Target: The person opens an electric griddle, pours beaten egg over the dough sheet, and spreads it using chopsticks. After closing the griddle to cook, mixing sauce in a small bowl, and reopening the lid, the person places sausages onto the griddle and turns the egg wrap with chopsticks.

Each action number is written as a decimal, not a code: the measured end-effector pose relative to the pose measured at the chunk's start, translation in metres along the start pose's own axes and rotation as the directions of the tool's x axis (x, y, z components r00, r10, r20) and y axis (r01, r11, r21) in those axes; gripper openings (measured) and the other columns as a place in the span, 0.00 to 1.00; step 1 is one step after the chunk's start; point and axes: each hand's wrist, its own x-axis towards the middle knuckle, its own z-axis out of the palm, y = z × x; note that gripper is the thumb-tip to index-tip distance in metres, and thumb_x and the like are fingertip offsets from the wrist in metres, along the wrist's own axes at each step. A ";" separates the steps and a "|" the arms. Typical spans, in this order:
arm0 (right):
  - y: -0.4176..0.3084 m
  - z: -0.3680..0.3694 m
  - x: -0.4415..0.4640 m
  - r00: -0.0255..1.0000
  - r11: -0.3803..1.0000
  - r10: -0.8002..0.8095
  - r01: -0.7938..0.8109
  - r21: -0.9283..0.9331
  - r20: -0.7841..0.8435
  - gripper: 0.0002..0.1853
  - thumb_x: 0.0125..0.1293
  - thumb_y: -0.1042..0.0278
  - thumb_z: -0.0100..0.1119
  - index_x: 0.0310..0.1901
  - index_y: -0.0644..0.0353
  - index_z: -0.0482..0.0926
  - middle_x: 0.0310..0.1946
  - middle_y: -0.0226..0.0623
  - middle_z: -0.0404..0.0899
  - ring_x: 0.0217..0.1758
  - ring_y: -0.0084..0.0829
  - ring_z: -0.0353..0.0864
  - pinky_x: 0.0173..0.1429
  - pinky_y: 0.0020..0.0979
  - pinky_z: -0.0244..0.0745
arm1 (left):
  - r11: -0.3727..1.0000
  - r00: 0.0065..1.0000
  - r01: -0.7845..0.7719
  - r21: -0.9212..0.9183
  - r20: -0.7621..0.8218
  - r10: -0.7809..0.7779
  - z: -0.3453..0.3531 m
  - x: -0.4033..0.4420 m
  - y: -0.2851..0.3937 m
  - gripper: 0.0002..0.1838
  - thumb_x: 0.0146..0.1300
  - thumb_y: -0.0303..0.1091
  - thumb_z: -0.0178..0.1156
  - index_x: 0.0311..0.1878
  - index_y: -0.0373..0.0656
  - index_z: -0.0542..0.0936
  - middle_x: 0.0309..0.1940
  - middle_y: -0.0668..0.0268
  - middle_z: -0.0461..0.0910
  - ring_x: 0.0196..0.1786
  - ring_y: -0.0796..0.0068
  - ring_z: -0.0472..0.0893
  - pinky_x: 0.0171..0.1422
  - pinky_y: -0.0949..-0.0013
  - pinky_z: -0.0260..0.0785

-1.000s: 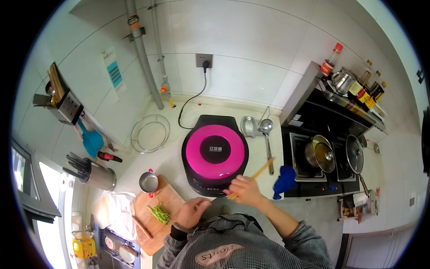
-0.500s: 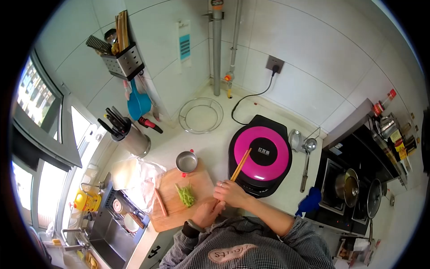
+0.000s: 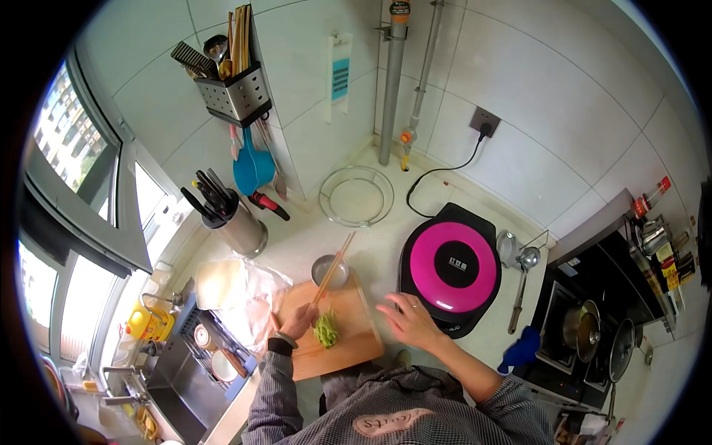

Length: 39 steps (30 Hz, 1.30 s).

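Observation:
My left hand (image 3: 295,324) is closed around a pair of wooden chopsticks (image 3: 342,249), whose far ends point up and away across a small metal bowl (image 3: 337,276). The hand sits over the left part of a wooden cutting board (image 3: 360,326), beside a small heap of chopped green vegetable (image 3: 325,331). Next to its wrist, a pinkish stick (image 3: 274,323) is mostly covered. Over the counter just right of the board, my right hand (image 3: 409,320) is empty, its fingers loosely bent and apart, near the front of a pink-lidded electric griddle (image 3: 426,274).
Behind the bowl lies a round wire rack (image 3: 324,199). A knife holder (image 3: 245,231) stands at the left, with clear plastic wrap (image 3: 256,297) below it. The sink (image 3: 189,404) is at lower left. A ladle (image 3: 522,285) lies right of the griddle, before the stove (image 3: 550,311).
The chopsticks have passed from my right hand to my left. My left hand has moved left across the board, while the right has let go and is apart from it. The view has shifted.

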 end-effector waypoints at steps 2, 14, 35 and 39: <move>0.011 0.002 -0.025 0.993 0.994 0.109 -0.108 0.026 -0.035 0.22 0.53 0.78 0.61 0.52 0.57 0.75 0.53 0.43 0.69 0.55 0.47 0.72 0.57 0.42 0.70 | 1.000 1.000 0.026 -0.009 0.010 -0.026 -0.016 0.013 -0.018 0.22 0.76 0.49 0.41 0.33 0.41 0.72 0.23 0.73 0.69 0.26 0.82 0.70 0.32 0.77 0.64; -0.034 -0.051 -0.166 0.610 0.684 0.683 -0.727 0.059 -0.402 0.17 0.53 0.73 0.66 0.46 0.59 0.77 0.48 0.44 0.72 0.52 0.45 0.72 0.57 0.40 0.67 | 0.983 0.972 0.180 0.030 0.147 -0.183 -0.040 0.030 -0.032 0.23 0.72 0.49 0.47 0.41 0.36 0.82 0.23 0.70 0.71 0.26 0.80 0.70 0.31 0.74 0.65; -0.172 0.006 -0.509 -0.040 -0.104 0.961 -0.969 0.223 0.274 0.25 0.63 0.50 0.56 0.56 0.58 0.76 0.49 0.48 0.81 0.54 0.47 0.78 0.59 0.40 0.71 | 0.731 0.904 -0.398 0.555 0.103 0.414 0.222 -0.043 0.141 0.10 0.65 0.33 0.55 0.47 0.40 0.78 0.30 0.60 0.80 0.30 0.67 0.79 0.35 0.66 0.71; -0.217 0.014 -0.578 -0.123 -0.157 0.984 -0.934 0.320 0.126 0.25 0.65 0.51 0.56 0.56 0.60 0.76 0.42 0.48 0.83 0.47 0.46 0.82 0.52 0.39 0.75 | 0.586 0.627 -0.732 0.348 0.680 0.380 0.373 -0.106 0.173 0.12 0.63 0.35 0.60 0.48 0.44 0.79 0.40 0.58 0.81 0.39 0.62 0.80 0.43 0.63 0.73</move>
